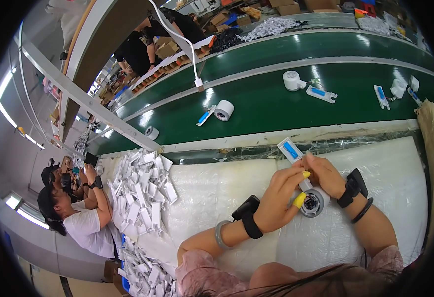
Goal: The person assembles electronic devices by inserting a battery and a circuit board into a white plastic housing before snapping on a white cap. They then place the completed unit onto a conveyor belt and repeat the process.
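My left hand (279, 194), with yellow finger covers on its thumb and a fingertip, is closed at the near end of a white plastic handle part (288, 149) with a blue cylindrical cell inside. My right hand (324, 174) pinches the same part from the other side, and the fingers of both hands meet there. Just below them a round white housing (312, 203) rests over the padded table, its open end showing a dark inside. The hands hide how housing and handle part join.
White plastic covers (145, 190) lie heaped on the plastic-wrapped table (217, 190) to the left. Beyond runs a green conveyor belt (256, 111) carrying several similar housings with handle parts. A white cable (195, 59) hangs above it. Co-workers (86, 220) sit at far left.
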`<state>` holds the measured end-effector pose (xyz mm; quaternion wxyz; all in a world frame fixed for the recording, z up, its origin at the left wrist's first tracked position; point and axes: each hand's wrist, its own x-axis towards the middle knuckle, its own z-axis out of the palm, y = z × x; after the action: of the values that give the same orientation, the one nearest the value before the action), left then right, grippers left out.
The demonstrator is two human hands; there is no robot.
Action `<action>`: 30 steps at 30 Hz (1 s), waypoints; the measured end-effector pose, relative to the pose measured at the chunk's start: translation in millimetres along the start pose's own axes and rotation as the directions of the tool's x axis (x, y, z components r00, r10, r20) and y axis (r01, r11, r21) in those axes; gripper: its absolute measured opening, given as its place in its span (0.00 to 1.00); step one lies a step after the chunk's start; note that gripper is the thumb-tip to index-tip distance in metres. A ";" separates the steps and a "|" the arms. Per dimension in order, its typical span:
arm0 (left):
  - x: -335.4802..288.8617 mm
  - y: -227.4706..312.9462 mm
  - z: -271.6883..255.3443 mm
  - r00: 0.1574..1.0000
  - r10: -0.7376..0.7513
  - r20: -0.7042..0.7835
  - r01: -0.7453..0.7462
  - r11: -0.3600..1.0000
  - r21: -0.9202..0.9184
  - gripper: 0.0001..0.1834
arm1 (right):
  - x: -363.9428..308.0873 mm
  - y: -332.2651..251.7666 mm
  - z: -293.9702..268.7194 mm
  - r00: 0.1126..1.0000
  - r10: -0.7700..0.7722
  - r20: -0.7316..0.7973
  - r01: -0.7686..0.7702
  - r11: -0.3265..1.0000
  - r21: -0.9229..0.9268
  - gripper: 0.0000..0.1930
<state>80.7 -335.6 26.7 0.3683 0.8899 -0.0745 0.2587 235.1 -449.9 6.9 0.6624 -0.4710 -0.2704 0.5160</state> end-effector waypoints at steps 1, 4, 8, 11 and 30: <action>1.9 3.0 -2.6 1.000 -0.021 0.003 0.021 0.998 0.053 0.33 | 0.8 2.2 -3.5 1.000 0.000 0.000 0.000 1.000 0.001 0.22; 4.2 4.6 -6.0 0.998 -0.034 -0.054 0.041 0.991 0.129 0.38 | -2.1 1.4 -10.3 0.992 -0.030 0.125 0.028 0.999 0.020 0.26; 8.3 -2.5 -20.0 0.996 -0.083 -0.019 0.085 0.985 0.152 0.43 | -12.5 -16.1 -3.1 0.973 0.038 0.227 -0.040 0.999 0.004 0.22; 11.9 -0.9 -34.2 0.988 -0.071 0.137 0.035 0.967 0.253 0.43 | -19.2 -32.4 -2.9 0.900 0.135 0.414 -0.057 0.979 -0.196 0.18; 9.1 0.8 -37.7 0.779 -0.555 0.291 0.486 0.828 0.280 0.29 | -37.0 -38.3 30.1 0.937 -0.143 0.319 0.349 0.370 -0.861 0.09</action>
<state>72.9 -309.4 54.3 0.3193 0.9380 0.1340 -0.0151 214.2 -475.1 58.6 0.3412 -0.6557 -0.6351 0.2240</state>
